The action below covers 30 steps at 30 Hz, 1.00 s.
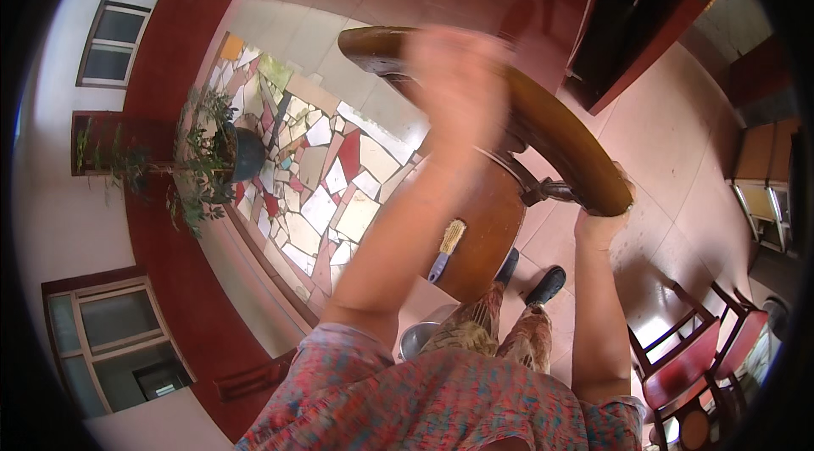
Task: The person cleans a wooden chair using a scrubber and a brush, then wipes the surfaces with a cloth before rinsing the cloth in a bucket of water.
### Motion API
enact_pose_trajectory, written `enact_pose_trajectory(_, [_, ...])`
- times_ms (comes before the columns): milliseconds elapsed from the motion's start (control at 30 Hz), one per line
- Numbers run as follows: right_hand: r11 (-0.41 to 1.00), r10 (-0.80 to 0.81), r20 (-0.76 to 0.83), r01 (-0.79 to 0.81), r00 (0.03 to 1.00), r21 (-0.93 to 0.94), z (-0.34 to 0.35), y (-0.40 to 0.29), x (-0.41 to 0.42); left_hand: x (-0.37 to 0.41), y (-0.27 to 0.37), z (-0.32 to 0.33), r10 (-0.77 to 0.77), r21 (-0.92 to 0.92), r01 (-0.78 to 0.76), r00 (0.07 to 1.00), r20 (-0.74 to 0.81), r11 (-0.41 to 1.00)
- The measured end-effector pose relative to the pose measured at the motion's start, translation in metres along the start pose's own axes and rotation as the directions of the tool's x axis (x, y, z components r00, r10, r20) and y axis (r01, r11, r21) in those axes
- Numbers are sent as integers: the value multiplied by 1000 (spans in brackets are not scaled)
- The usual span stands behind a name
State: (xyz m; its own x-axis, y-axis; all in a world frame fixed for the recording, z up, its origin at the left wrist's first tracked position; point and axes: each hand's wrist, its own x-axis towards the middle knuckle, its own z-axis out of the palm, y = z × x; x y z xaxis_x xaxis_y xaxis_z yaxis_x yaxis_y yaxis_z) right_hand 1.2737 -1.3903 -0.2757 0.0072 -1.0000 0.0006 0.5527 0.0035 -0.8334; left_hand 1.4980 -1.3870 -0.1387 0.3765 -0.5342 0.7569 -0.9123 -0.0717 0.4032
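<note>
In the head view a wooden chair with a curved brown rail (566, 133), which forms its back and arms, stands before me. My left hand (461, 79) is motion-blurred over the rail's upper part; whether it holds anything does not show. At the rail's right end my right hand (601, 225) grips it, its fingers partly hidden behind the wood. A scrub brush (447, 249) with pale bristles and a grey-blue handle lies on the brown wooden seat (496, 209). Close to my legs, a metal basin (416, 338) is partly hidden by my clothing.
Potted plants (245, 152) stand at left beside a floor strip of broken-tile mosaic (318, 177). Red-seated wooden chairs (683, 362) are at lower right. Dark furniture with a red side (661, 31) rises at upper right. My shoes (547, 286) are on pink tiles, below the chair seat.
</note>
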Motion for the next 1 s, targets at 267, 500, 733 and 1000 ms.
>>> enact_pose_trajectory(267, [999, 49, 44, -50, 998, 19, -31, 2, 9, 25, -107, -25, -250, 85, 275, 942, -225, 958])
enact_pose_trajectory(500, [997, 79, -5, -79, 997, 11, -29, 1, 13, 13, -63, -7, -459, -140, 438, 839, -292, 888])
enact_pose_trajectory(733, [989, 146, -50, -148, 988, -30, -22, -13, 9, 21, -94, -19, -543, -233, 494, 802, -250, 838])
enact_pose_trajectory(1000, [988, 144, 10, -143, 990, -56, -29, -16, 9, -1, -24, 1, -84, -187, 59, 988, -127, 981])
